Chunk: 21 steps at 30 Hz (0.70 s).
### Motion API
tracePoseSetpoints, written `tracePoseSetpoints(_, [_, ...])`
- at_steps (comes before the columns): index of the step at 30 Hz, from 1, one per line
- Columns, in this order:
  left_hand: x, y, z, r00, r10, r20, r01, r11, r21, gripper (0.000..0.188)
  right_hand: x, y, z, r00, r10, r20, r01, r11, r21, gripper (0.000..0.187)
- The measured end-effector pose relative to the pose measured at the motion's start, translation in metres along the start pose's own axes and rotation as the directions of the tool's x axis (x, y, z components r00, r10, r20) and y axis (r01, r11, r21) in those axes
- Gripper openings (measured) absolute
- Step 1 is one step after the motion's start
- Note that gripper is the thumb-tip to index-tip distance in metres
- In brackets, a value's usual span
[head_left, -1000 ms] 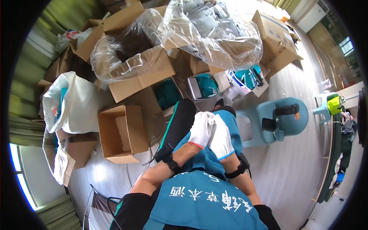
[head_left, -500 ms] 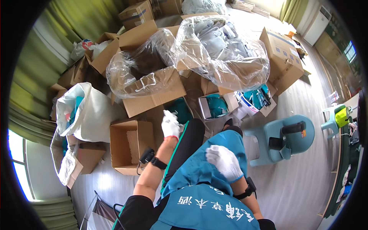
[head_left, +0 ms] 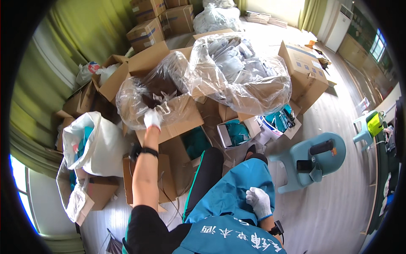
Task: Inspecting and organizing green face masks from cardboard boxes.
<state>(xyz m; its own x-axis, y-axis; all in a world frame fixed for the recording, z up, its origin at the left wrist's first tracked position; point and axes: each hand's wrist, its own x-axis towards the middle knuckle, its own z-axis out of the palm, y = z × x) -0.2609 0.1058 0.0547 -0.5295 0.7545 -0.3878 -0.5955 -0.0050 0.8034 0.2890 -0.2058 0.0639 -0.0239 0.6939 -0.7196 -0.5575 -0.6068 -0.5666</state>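
My left hand (head_left: pixel 152 119), in a white glove, is stretched out to the near rim of an open cardboard box (head_left: pixel 177 119) lined with clear plastic film (head_left: pixel 129 99). Its fingers blend into the film, and a grip cannot be made out. Pale shapes show inside the box just beyond it. My right hand (head_left: pixel 259 202), also white-gloved, rests low over my blue apron (head_left: pixel 230 186). Its fingers are curled in, hiding anything they may hold. Between the left box and my knees stands a box of teal items (head_left: pixel 195 144); a smaller box of teal pieces (head_left: pixel 237 132) is beside it.
A large plastic-lined box of grey-white packets (head_left: pixel 241 63) stands ahead. On the left are a white sack (head_left: pixel 101 148) and an open brown box (head_left: pixel 167 173) under my forearm. To the right, a blue plastic stool chair (head_left: pixel 327 158) carries dark objects. Closed cartons (head_left: pixel 302 72) stand farther off.
My left hand has moved forward and left, from above the teal box to the plastic-lined box. My right hand has dropped lower and slightly right. The view has shifted a little.
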Motion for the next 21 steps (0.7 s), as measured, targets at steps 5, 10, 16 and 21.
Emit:
tracePoseSetpoints(5, [-0.01, -0.09, -0.059, 0.994, -0.048, -0.099, 0.024, 0.972, -0.236, 0.043, 0.009, -0.007, -0.009, 0.995, 0.088, 0.041, -0.088, 0.996, -0.012, 0.026])
tracePoseSetpoints(10, [-0.002, -0.071, -0.076, 0.975, -0.221, -0.001, 0.212, 0.937, -0.277, 0.023, 0.026, -0.012, -0.028, 0.964, 0.243, 0.111, -0.256, 0.96, 0.114, 0.026])
tracePoseSetpoints(16, [-0.049, 0.0, 0.01, 0.961, -0.264, 0.079, 0.248, 0.954, 0.168, 0.02, 0.033, -0.002, -0.032, 0.97, 0.187, 0.153, -0.216, 0.955, 0.202, 0.028])
tracePoseSetpoints(21, [-0.132, 0.032, 0.071, 0.811, -0.222, 0.542, -0.262, 0.69, 0.675, 0.023, 0.027, 0.0, -0.025, 0.981, 0.146, 0.132, -0.168, 0.97, 0.177, 0.028])
